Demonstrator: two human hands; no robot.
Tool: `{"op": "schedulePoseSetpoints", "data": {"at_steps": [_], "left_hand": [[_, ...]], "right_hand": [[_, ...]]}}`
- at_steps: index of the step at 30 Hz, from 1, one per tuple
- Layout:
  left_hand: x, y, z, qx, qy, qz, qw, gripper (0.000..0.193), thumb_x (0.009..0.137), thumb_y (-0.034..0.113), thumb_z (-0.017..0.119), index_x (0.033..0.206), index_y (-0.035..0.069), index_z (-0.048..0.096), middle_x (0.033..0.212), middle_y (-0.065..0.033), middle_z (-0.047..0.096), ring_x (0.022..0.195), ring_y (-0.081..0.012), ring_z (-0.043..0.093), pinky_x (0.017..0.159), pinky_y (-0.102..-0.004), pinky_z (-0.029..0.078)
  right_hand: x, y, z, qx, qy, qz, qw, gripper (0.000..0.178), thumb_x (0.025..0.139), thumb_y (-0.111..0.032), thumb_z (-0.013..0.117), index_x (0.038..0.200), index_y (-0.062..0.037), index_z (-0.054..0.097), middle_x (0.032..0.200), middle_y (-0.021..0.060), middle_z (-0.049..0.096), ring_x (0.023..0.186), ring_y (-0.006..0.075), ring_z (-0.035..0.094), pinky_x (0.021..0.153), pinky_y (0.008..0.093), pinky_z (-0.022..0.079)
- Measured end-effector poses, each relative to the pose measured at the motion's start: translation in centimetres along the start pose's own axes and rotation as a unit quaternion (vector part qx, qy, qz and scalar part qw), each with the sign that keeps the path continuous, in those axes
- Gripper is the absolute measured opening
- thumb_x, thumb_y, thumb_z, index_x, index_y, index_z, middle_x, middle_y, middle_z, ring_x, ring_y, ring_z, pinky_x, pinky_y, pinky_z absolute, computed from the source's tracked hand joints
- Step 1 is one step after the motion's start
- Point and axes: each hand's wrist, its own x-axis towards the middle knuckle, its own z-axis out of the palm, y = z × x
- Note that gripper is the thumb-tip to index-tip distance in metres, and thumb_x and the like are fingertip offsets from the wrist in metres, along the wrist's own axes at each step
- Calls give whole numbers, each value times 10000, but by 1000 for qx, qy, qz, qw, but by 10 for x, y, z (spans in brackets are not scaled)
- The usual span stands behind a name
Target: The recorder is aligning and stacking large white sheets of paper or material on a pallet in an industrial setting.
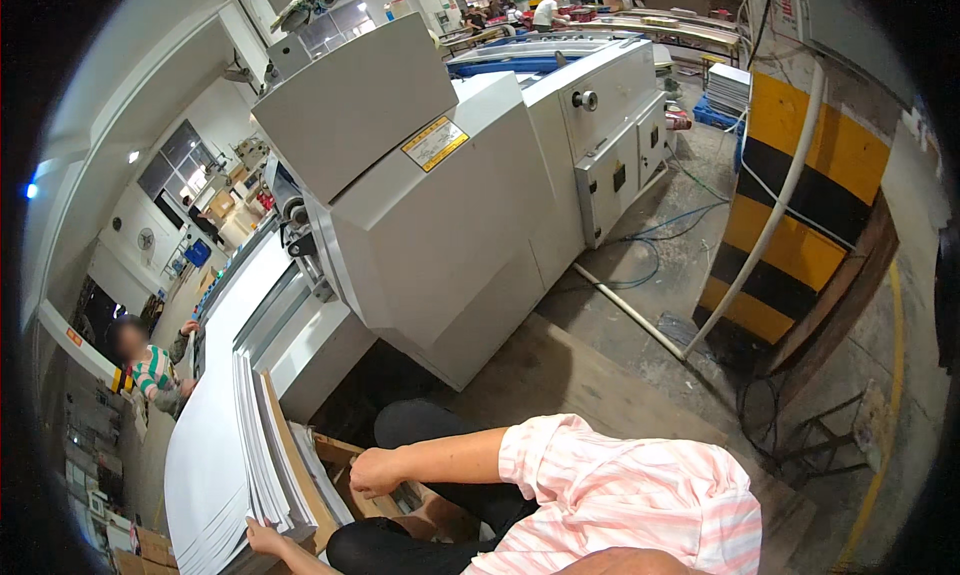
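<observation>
A pink-striped shirt [640, 485] foremost; left fingers [254, 526] touch a paper stack [215, 435], seemingly steadying it; right fingers [362, 483] curl; pinching, I cannot tell; next needs even pressure.

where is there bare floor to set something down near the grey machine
Bare: brown floor between the grey machine, the pale pipe and the pink-striped shirt. Crowded: around the right hand, beside the paper stack and black trousers.
</observation>
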Motion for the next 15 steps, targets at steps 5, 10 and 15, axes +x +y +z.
{"op": "schedulePoseSetpoints", "data": {"at_steps": [5,10,15], "left_hand": [[-5,5,-1,-17,48,19,999,371,860,280,547,886,-89,585,810,-132,601,553,-197,560,440,-264,444],[-19,11,1,-19,56,6,998,379,857,286,551,956,-77,594,888,-124,616,611,-197,574,468,-250,447],[-17,9,-6,-47,40,-23,998,388,851,275,565,1018,-74,586,955,-128,605,713,-201,584,519,-238,474]], "right_hand": [[3,-4,-2,9,-21,6,1000,217,732,-247,587,765,-38,637,741,165,619,738,349,594,640,439,471],[0,2,4,9,-21,14,1000,254,735,-262,587,765,-16,641,748,188,618,740,357,595,644,443,475],[5,3,7,0,-42,14,999,276,728,-281,597,766,-11,644,738,188,616,737,358,595,643,443,476]]}}
